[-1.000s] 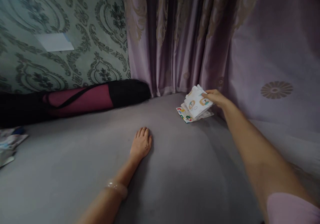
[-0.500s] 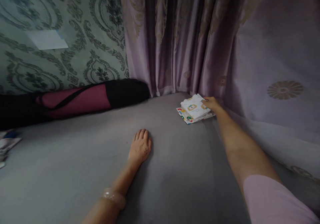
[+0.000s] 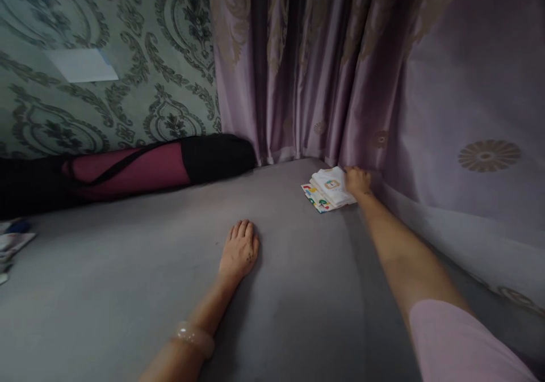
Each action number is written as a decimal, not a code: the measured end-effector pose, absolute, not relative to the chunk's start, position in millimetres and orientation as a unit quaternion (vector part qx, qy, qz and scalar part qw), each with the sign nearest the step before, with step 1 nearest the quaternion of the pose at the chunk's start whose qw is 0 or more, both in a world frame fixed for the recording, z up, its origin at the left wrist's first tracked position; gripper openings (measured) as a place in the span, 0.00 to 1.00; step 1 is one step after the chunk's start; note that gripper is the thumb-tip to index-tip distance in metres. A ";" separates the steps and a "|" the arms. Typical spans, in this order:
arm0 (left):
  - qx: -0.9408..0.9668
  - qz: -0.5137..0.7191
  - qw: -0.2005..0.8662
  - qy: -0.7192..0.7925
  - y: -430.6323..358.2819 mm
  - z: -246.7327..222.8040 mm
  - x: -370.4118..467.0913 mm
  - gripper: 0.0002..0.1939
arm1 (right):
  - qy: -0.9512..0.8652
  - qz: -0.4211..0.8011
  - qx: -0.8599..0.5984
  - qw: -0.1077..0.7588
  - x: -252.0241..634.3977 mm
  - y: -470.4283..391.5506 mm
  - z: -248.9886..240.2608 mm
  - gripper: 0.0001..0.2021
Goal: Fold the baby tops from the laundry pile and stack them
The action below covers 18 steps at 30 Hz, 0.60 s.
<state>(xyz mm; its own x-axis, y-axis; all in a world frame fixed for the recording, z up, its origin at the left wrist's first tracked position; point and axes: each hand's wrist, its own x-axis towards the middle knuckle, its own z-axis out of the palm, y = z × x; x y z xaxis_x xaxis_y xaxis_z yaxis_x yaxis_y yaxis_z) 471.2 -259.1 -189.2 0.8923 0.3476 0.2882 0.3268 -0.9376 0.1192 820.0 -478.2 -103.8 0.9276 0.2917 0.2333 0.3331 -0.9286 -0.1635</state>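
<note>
My left hand [image 3: 239,250] lies flat on the grey sheet [image 3: 272,314], fingers stretched out, holding nothing. At the far corner by the curtain, a folded white cloth with an orange print [image 3: 332,185] rests on a folded cloth with colourful shapes [image 3: 315,199]. Against the right edge of this small stack is my right hand [image 3: 357,181]. Its fingers are bent, and some fingertips are hidden, so whether it grips the cloth does not show.
A long black and maroon bag [image 3: 136,169] lies along the patterned wall. Purple curtains [image 3: 289,87] hang behind and to the right. Some folded items [image 3: 15,243] sit at the left edge.
My right hand has shifted slightly down at the stack, with its back turned more into view. The white cloth has moved a little and covers less of its upper left area. My left hand stays put.
</note>
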 end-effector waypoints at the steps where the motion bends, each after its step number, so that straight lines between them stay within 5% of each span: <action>1: 0.972 0.154 0.032 0.173 -259.2 -188.9 471.1 0.23 | -0.176 -0.090 -0.975 0.105 817.7 -471.9 -104.0 0.18; 18: 0.975 0.123 0.034 0.182 -259.5 -186.5 470.0 0.23 | -0.104 0.098 -0.985 0.092 828.1 -418.5 -113.5 0.35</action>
